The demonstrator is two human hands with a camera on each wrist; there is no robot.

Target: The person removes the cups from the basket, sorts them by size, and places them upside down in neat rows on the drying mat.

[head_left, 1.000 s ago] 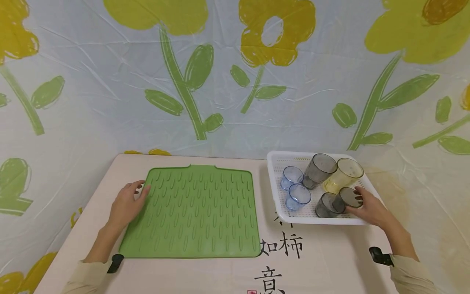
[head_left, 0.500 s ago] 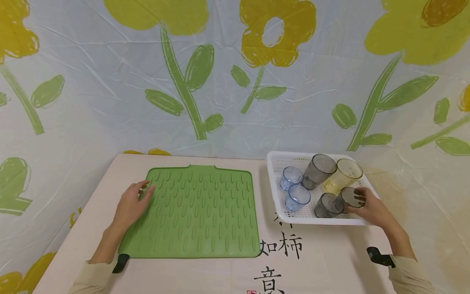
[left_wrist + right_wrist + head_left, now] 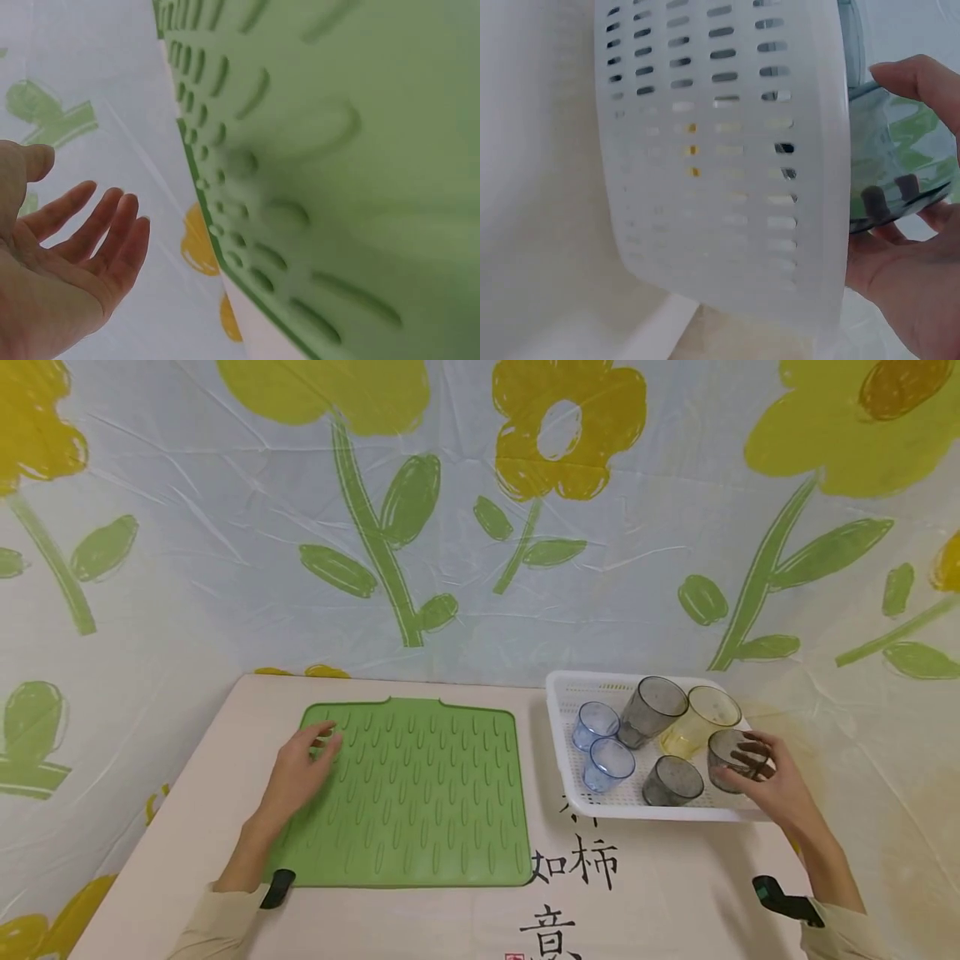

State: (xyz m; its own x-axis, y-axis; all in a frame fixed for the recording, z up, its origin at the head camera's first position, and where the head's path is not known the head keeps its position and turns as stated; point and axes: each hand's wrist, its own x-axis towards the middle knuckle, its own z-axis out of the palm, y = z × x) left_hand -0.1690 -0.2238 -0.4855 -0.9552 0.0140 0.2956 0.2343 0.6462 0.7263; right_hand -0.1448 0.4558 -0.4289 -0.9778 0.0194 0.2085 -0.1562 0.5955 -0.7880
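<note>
My right hand [image 3: 783, 783] grips a small grey drinking glass [image 3: 724, 755] between thumb and fingers, at the right side of the white basket [image 3: 637, 812]. The right wrist view shows this glass [image 3: 892, 142] tilted, just past the basket's rim. Next to it in the basket stands another small grey glass [image 3: 673, 782]. Behind are a tall grey glass [image 3: 651, 714] and a yellow glass [image 3: 701, 720]. Two small blue glasses [image 3: 609, 763] are at the basket's left. Over the left part of a green drying mat [image 3: 420, 793], my left hand [image 3: 298, 777] holds nothing, fingers loosely bent.
The mat lies left of the basket on a pale table [image 3: 405, 922] with black lettering [image 3: 592, 860] in front of the basket. A cloth [image 3: 247, 543] printed with yellow flowers hangs behind the table and at its sides.
The held grey glass has come away from the other small grey glass, moving right and a little upward with my right hand. My left hand has shifted right over the mat.
</note>
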